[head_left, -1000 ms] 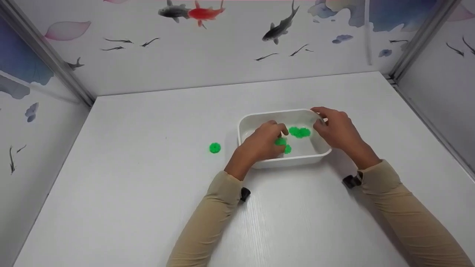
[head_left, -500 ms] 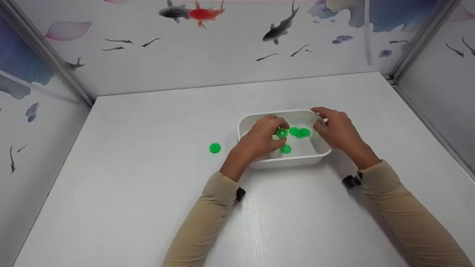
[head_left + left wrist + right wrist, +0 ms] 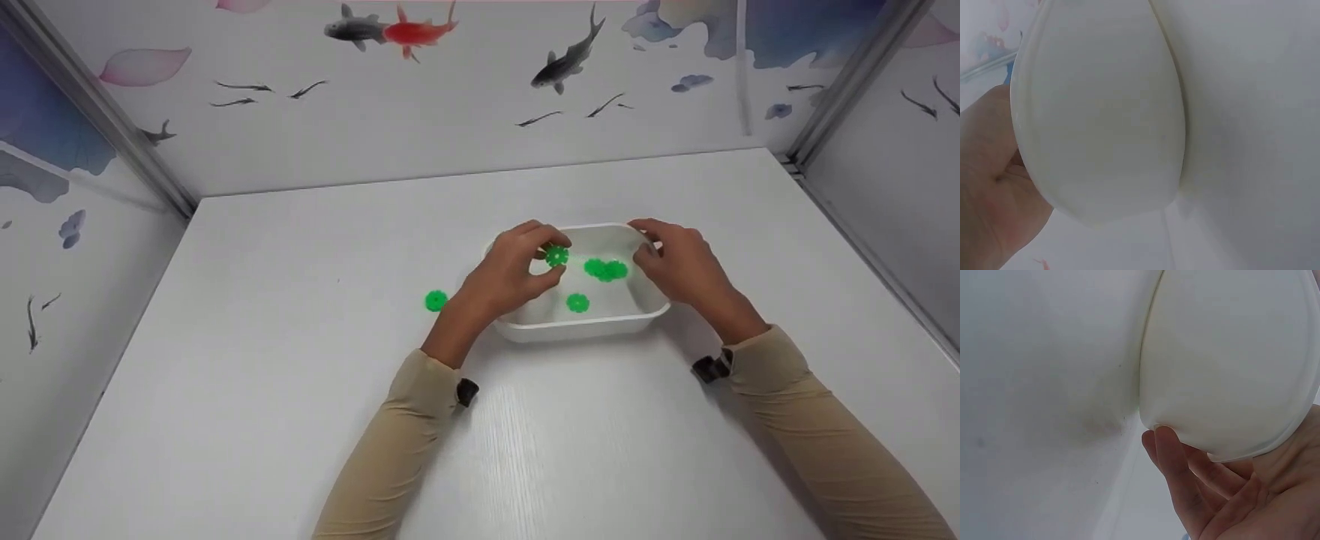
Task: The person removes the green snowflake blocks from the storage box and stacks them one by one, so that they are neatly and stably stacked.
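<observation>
My left hand point(image 3: 504, 271) is over the left part of a white rectangular tray point(image 3: 581, 331), a green notched plastic disc point(image 3: 556, 256) held by its fingers. In the left wrist view the tray's side wall point(image 3: 1100, 118) hides those fingers. At the tray's right end, my right hand point(image 3: 684, 261) grips the rim, thumb on the inner side. The right wrist view shows its fingers point(image 3: 1174, 455) against the outer wall. Inside the tray lie a single green disc point(image 3: 577, 303) near the front and a cluster of overlapping green discs point(image 3: 604, 270) farther back.
Another green disc point(image 3: 435, 301) lies on the white table point(image 3: 300, 337) left of the tray, partly overlapped by my left forearm. Printed panels point(image 3: 420, 112) with fish and petals rise along the table's back and sides.
My left hand has lifted a green disc from the tray floor and moved up and left with it. The right hand stays on the tray rim.
</observation>
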`<move>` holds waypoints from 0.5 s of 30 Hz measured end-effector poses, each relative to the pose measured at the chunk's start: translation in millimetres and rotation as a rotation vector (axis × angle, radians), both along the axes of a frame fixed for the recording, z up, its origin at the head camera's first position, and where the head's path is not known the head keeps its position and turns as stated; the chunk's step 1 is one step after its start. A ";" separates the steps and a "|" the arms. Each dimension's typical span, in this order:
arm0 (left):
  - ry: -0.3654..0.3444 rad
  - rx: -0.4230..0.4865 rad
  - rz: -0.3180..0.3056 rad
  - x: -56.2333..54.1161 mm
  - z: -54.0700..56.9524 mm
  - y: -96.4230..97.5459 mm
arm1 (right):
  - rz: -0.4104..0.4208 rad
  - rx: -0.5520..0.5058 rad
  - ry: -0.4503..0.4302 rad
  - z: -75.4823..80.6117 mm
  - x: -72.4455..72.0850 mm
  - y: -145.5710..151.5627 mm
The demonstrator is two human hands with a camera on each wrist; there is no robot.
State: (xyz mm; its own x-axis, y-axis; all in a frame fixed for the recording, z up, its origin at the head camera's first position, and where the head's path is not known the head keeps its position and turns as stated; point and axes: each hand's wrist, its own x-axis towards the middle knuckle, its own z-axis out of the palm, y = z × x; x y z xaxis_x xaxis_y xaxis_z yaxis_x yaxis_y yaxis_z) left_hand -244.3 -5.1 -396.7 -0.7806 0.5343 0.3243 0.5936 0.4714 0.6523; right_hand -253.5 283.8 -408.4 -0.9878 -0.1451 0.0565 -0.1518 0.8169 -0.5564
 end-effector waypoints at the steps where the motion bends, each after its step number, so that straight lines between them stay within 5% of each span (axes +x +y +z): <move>1: 0.003 0.016 -0.009 -0.5 0.2 -3.1 | -0.001 -0.001 0.000 -0.2 0.0 0.3; 7: 0.055 0.060 -0.030 -2.3 0.9 -21.9 | 0.012 -0.009 0.018 -0.6 0.0 1.2; 15: 0.072 0.069 0.033 -4.2 3.1 -46.2 | 0.014 -0.006 0.023 -1.1 -0.9 1.6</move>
State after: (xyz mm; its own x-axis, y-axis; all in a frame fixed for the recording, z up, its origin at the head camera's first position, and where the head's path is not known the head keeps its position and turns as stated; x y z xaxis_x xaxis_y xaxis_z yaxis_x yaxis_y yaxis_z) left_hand -248.6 -51.3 -393.6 -0.7707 0.4831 0.4155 0.6251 0.4468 0.6400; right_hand -254.4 285.4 -409.5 -0.9840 -0.1588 0.0802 -0.1764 0.8110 -0.5579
